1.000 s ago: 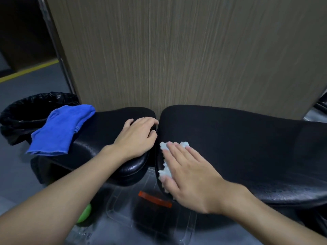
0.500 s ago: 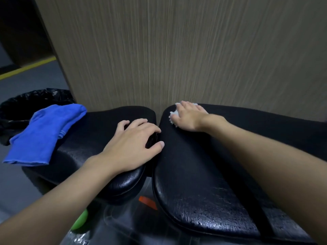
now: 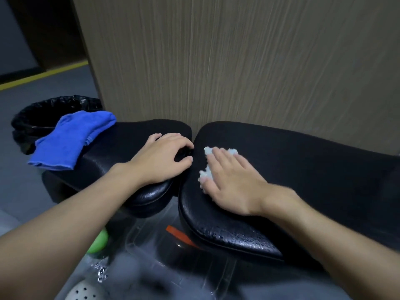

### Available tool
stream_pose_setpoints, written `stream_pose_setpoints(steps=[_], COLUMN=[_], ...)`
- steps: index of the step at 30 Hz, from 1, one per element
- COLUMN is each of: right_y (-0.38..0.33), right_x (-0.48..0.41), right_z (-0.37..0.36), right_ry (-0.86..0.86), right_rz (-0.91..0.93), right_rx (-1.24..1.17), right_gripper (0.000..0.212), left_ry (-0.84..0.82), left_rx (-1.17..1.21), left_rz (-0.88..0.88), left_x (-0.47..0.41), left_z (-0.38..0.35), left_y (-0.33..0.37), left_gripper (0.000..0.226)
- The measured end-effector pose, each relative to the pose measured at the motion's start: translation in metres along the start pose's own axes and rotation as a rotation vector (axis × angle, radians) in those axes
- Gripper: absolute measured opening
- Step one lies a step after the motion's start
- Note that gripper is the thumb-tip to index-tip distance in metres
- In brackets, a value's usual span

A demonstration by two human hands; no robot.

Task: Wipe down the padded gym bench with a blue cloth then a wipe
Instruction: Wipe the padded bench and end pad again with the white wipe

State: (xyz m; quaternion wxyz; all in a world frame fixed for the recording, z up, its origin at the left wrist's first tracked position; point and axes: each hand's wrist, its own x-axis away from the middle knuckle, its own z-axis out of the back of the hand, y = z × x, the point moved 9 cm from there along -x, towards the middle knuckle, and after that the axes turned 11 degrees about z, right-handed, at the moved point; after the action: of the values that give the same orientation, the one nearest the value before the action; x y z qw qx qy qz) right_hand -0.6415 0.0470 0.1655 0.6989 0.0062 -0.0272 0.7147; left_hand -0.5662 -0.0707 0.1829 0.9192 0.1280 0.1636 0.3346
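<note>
Under the flat, spread fingers point(image 3: 218, 156) of the right hand point(image 3: 232, 180), the wipe point(image 3: 206, 173) lies pressed on the tabletop point(image 3: 303, 169), whose unwiped length runs rightward; the left hand point(image 3: 160, 160) rests open, bracing.

The padded gym bench point(image 3: 303, 169) is black, in two cushions with a narrow gap between them: a smaller left pad point(image 3: 134, 146) and a longer right pad point(image 3: 233, 230) whose near edge looks shiny and pebbled. The blue cloth point(image 3: 69, 141) lies crumpled on the far left end of the left pad, one edge hanging over the side. The wipe point(image 3: 207, 173), white and bunched up, sits flat on the right pad near the gap, pressed under an open palm so only its edges show.
</note>
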Motion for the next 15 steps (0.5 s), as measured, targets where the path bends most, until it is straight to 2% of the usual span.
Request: stream_pose_setpoints(steps=[4,7,15], right_y=[-0.041,-0.039,0.051], right_x=[0.058,0.066,-0.007], right_z=[-0.004,-0.008,-0.003], right_ry=[-0.022,-0.070,-0.056], right_rz=[0.125,0.143,-0.021], right_rx=[0.023,0.018,-0.037], right_gripper=[0.073,0.074,0.068], left_ry=[-0.003,-0.047,-0.032], left_rx=[0.089,-0.005,-0.074], left_rz=[0.044,0.035,0.011], left_x=[0.006,0.010,0.011], left_z=[0.001,-0.012,-0.016], left_y=[0.014,0.026,0.026], left_gripper=[0.032,0.037,0.039])
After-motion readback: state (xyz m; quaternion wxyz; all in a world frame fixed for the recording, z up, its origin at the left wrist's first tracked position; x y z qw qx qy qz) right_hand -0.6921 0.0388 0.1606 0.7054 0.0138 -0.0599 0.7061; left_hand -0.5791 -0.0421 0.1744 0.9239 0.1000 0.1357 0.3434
